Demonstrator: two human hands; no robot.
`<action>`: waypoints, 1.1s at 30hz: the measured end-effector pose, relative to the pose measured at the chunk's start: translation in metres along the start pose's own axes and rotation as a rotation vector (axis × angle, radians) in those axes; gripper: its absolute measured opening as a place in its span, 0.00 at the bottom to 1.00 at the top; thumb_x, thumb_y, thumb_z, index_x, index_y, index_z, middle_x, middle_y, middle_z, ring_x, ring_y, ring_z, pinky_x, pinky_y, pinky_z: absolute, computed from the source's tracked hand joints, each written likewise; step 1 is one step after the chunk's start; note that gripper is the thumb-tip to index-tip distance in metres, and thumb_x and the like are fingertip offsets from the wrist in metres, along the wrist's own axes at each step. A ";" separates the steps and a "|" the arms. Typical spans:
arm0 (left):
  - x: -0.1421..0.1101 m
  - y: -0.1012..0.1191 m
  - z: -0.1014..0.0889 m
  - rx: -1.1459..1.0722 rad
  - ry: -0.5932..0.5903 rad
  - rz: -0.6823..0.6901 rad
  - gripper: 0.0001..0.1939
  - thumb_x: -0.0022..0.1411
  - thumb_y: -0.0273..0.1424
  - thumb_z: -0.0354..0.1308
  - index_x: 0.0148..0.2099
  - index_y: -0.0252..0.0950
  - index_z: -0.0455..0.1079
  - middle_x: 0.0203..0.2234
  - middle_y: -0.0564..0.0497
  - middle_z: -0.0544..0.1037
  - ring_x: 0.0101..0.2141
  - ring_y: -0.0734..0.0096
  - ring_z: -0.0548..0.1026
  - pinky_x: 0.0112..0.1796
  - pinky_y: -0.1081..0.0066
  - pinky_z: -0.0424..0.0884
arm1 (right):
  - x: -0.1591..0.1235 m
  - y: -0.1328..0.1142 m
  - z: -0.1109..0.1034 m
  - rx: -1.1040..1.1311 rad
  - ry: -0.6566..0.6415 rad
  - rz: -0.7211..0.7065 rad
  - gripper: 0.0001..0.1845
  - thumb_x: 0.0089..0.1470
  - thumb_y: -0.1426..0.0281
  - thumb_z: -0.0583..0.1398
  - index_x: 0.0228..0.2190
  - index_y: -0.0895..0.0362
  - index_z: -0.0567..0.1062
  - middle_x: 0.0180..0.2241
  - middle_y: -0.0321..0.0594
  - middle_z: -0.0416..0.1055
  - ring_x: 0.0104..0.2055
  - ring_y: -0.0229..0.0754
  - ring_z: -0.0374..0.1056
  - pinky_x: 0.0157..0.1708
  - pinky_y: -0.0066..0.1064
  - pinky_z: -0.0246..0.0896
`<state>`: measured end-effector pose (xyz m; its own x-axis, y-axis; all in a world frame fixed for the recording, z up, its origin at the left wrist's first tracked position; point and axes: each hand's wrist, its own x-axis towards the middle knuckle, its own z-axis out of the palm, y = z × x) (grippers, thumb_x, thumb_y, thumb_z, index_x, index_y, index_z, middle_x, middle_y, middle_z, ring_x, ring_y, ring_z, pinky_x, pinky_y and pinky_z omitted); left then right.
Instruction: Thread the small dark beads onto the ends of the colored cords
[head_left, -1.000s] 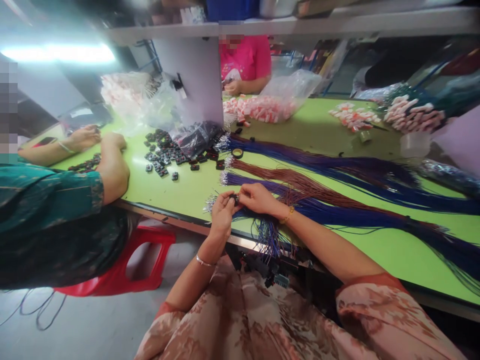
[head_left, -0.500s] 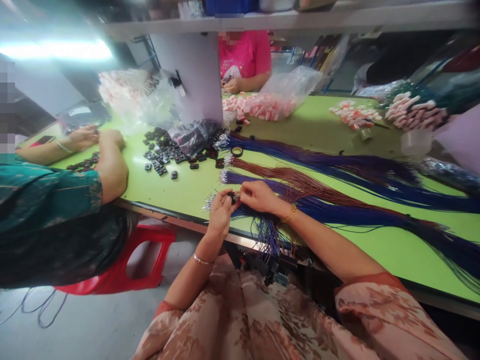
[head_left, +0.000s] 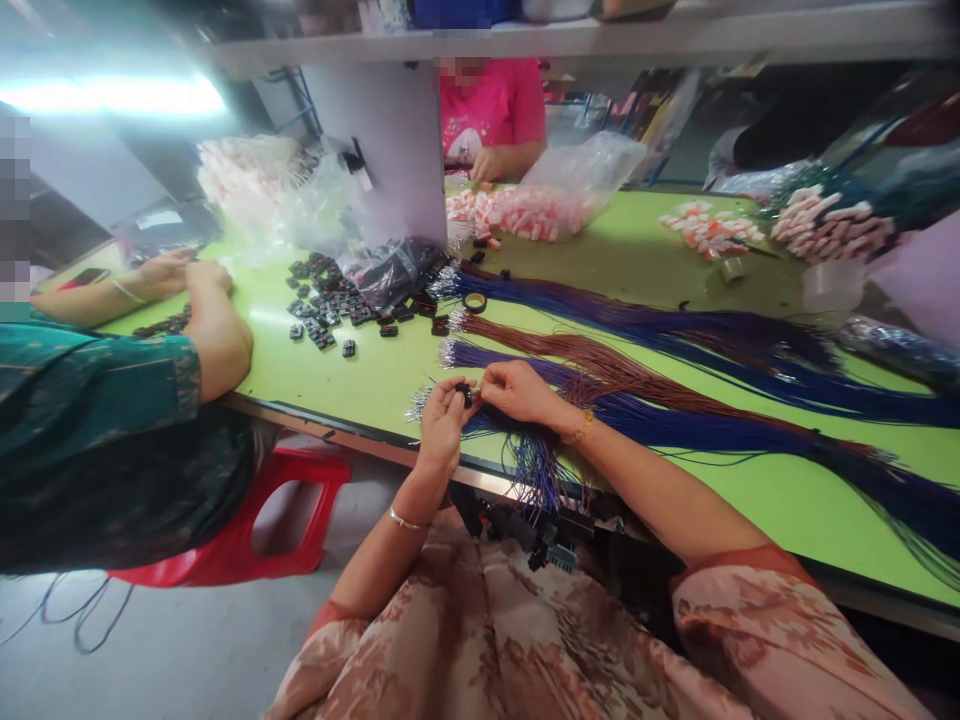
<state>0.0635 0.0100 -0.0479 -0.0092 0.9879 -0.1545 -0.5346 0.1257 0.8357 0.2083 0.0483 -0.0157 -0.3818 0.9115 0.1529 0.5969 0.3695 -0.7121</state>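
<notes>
My left hand point(head_left: 441, 418) pinches a small black connector point(head_left: 466, 392) just above the near edge of the green table point(head_left: 345, 385). My right hand point(head_left: 517, 390) meets it from the right, fingers pinched at the connector on thin wires. Below both hands a bunch of blue wires with connectors point(head_left: 536, 470) hangs over the table edge onto my lap. Long bundles of blue wires point(head_left: 675, 325) and brown wires point(head_left: 600, 362) lie across the table to the right of my hands.
Loose black connectors point(head_left: 334, 305) lie scattered beside a dark bag point(head_left: 390, 270). A person in green point(head_left: 97, 400) works at the left over a red stool point(head_left: 247, 530). Another in pink point(head_left: 491, 110) sits opposite, by bags of pink-white parts point(head_left: 540, 210).
My hands stay together at the connector, shifting only slightly. The person in pink has moved a hand over toward the pink-white parts.
</notes>
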 end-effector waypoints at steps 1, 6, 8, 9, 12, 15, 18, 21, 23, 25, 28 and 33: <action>0.000 0.000 0.000 0.003 0.001 0.001 0.14 0.54 0.31 0.63 0.42 0.35 0.66 0.38 0.48 0.75 0.40 0.70 0.75 0.49 0.60 0.69 | 0.000 0.000 0.000 0.003 0.001 0.005 0.10 0.47 0.69 0.56 0.18 0.59 0.69 0.18 0.34 0.66 0.21 0.32 0.55 0.23 0.25 0.43; -0.001 -0.003 0.002 0.056 -0.001 0.016 0.13 0.54 0.30 0.62 0.42 0.35 0.66 0.37 0.49 0.75 0.40 0.71 0.74 0.47 0.63 0.70 | 0.000 -0.002 0.005 -0.024 0.009 0.006 0.10 0.47 0.70 0.56 0.17 0.58 0.67 0.17 0.32 0.63 0.21 0.32 0.53 0.23 0.26 0.42; -0.002 -0.003 0.002 0.097 0.007 0.028 0.13 0.54 0.29 0.62 0.42 0.35 0.67 0.36 0.49 0.75 0.39 0.72 0.74 0.47 0.64 0.70 | -0.001 -0.003 0.004 -0.059 0.004 -0.034 0.09 0.48 0.71 0.55 0.19 0.58 0.68 0.17 0.33 0.64 0.21 0.33 0.53 0.23 0.26 0.42; -0.003 -0.003 0.002 0.105 0.008 0.026 0.13 0.53 0.29 0.62 0.42 0.35 0.67 0.35 0.49 0.74 0.38 0.72 0.74 0.47 0.64 0.70 | -0.002 -0.004 0.004 -0.078 -0.001 -0.068 0.09 0.49 0.71 0.55 0.20 0.58 0.69 0.18 0.34 0.65 0.21 0.33 0.54 0.24 0.26 0.42; -0.002 -0.003 0.000 0.075 -0.007 0.003 0.13 0.53 0.29 0.62 0.42 0.34 0.67 0.34 0.50 0.74 0.38 0.71 0.74 0.47 0.62 0.70 | -0.004 -0.004 0.001 -0.107 -0.039 -0.152 0.08 0.51 0.72 0.54 0.23 0.59 0.71 0.21 0.36 0.68 0.23 0.34 0.55 0.25 0.26 0.44; 0.001 -0.003 -0.001 0.068 0.002 -0.006 0.13 0.53 0.29 0.62 0.41 0.35 0.67 0.34 0.50 0.74 0.38 0.71 0.74 0.46 0.62 0.70 | -0.005 -0.004 0.002 -0.127 -0.049 -0.142 0.08 0.50 0.72 0.54 0.22 0.59 0.70 0.20 0.36 0.67 0.21 0.33 0.54 0.24 0.26 0.42; 0.001 -0.004 -0.001 0.111 0.010 0.004 0.13 0.53 0.29 0.62 0.41 0.35 0.67 0.34 0.49 0.74 0.37 0.71 0.74 0.45 0.63 0.71 | -0.003 -0.004 0.002 -0.132 -0.029 -0.118 0.07 0.49 0.72 0.55 0.21 0.59 0.69 0.19 0.35 0.66 0.21 0.33 0.53 0.24 0.26 0.42; -0.013 -0.004 0.003 0.220 0.001 0.141 0.12 0.56 0.29 0.59 0.44 0.36 0.67 0.39 0.46 0.74 0.41 0.66 0.74 0.47 0.61 0.70 | 0.001 -0.005 -0.010 -0.030 -0.067 -0.078 0.09 0.51 0.71 0.54 0.22 0.59 0.69 0.20 0.34 0.66 0.21 0.32 0.55 0.24 0.25 0.44; -0.034 -0.007 0.009 0.374 -0.077 0.322 0.13 0.59 0.29 0.56 0.48 0.38 0.68 0.44 0.44 0.74 0.47 0.62 0.72 0.51 0.60 0.67 | 0.005 -0.007 -0.021 0.064 -0.061 -0.034 0.10 0.53 0.69 0.53 0.25 0.59 0.70 0.21 0.34 0.67 0.23 0.33 0.57 0.25 0.25 0.47; -0.057 -0.013 0.018 0.559 -0.375 0.477 0.15 0.60 0.28 0.53 0.49 0.40 0.70 0.46 0.43 0.74 0.50 0.58 0.70 0.53 0.60 0.64 | 0.006 -0.010 -0.026 0.089 -0.055 -0.036 0.10 0.54 0.68 0.53 0.28 0.59 0.71 0.23 0.35 0.69 0.24 0.33 0.59 0.27 0.25 0.50; -0.085 -0.026 0.032 0.777 -1.042 0.574 0.18 0.60 0.26 0.50 0.52 0.39 0.70 0.47 0.42 0.76 0.50 0.59 0.72 0.53 0.61 0.65 | 0.002 -0.014 -0.015 -0.056 -0.154 -0.128 0.06 0.51 0.70 0.57 0.29 0.59 0.72 0.28 0.38 0.70 0.29 0.36 0.61 0.30 0.27 0.52; -0.079 -0.021 0.033 0.821 -1.051 0.720 0.16 0.59 0.30 0.54 0.50 0.39 0.71 0.47 0.42 0.76 0.51 0.59 0.72 0.53 0.61 0.66 | -0.010 -0.010 0.017 -0.303 -0.164 -0.108 0.06 0.54 0.68 0.58 0.32 0.58 0.73 0.33 0.42 0.69 0.35 0.40 0.62 0.35 0.29 0.52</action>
<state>0.1031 -0.0682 -0.0359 0.7237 0.4281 0.5413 -0.0706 -0.7344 0.6751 0.1941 0.0330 -0.0221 -0.5475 0.8323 0.0867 0.7196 0.5211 -0.4590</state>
